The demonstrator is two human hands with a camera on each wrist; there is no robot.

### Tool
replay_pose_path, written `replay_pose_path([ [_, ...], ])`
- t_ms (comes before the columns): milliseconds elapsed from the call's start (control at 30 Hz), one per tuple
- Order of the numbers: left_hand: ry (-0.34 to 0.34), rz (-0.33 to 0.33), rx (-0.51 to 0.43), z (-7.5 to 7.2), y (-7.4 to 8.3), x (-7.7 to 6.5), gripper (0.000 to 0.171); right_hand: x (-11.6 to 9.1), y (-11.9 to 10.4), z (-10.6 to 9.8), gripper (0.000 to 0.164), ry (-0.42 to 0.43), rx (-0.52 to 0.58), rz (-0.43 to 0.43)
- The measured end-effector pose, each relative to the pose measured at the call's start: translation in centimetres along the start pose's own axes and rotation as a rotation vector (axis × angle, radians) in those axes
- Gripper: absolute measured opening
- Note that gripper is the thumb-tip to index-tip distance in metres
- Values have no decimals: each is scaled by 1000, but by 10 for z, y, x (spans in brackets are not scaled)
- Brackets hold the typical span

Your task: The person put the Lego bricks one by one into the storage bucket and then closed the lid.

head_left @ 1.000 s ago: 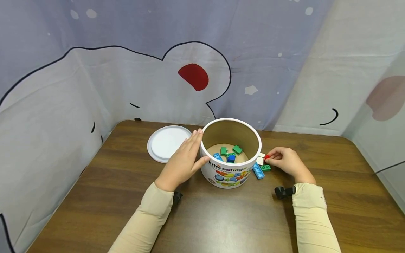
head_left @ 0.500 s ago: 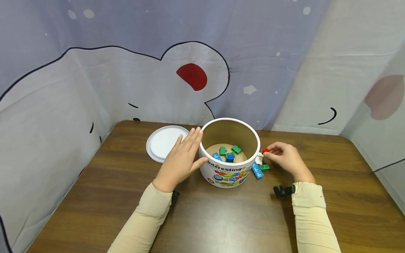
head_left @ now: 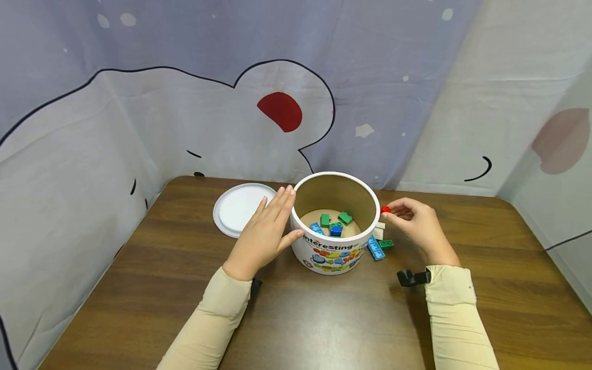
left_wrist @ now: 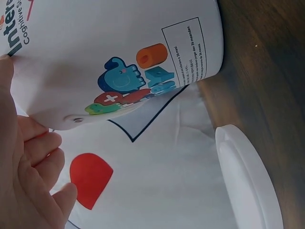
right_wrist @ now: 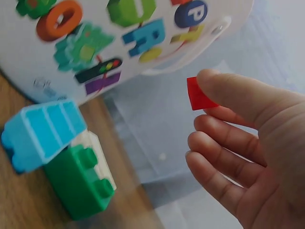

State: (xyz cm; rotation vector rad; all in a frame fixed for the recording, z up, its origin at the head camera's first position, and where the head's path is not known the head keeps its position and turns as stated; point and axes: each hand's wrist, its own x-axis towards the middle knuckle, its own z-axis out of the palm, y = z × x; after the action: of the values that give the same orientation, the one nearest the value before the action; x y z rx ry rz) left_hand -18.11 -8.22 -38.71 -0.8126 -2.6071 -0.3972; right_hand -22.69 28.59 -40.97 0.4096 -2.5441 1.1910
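Head view first: the bucket (head_left: 335,259) stands near the far edge of the tabletop (head_left: 333,318), and the left hand (head_left: 263,234) lies along its left side, fingers straight and gripping nothing, probably to steady it. The lid (head_left: 233,210) lies flat between bucket and far left corner, presumably there to leave the mouth uncovered. Over on the right, the right hand (head_left: 416,223) pinches the red block (head_left: 385,209), just outside the rim, forearm reaching in from the near edge. Loose blocks (head_left: 345,218) lie on the bucket's floor.

Left wrist now: the fingertips meet the printed wall, thumb apart, a light brace by the look of it.

And the right wrist: thumb and forefinger grasp the red block, leaving much of it exposed; the other fingers curl beneath. The light-blue block (right_wrist: 45,133), green block (right_wrist: 81,181) and pale block (right_wrist: 97,155) cluster beside the bucket.
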Motion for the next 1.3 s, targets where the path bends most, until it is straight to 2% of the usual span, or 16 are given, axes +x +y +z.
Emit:
replay_pose_path([
  [267,4,7,-11,3,-1,0,81,1,-21,-4,16,105,18,-23],
  [400,8,12,-16,3,-2,0,82,0,-30,-6,17,149,86,-13],
  [700,3,12,-19,4,-2,0,81,1,-51,-4,19,213,258,-47],
  [900,2,10,-22,5,-3,0,81,1,-65,2,19,224,324,-73],
  [1300,-5,8,-27,4,-2,0,82,4,-94,18,19,184,370,-103],
])
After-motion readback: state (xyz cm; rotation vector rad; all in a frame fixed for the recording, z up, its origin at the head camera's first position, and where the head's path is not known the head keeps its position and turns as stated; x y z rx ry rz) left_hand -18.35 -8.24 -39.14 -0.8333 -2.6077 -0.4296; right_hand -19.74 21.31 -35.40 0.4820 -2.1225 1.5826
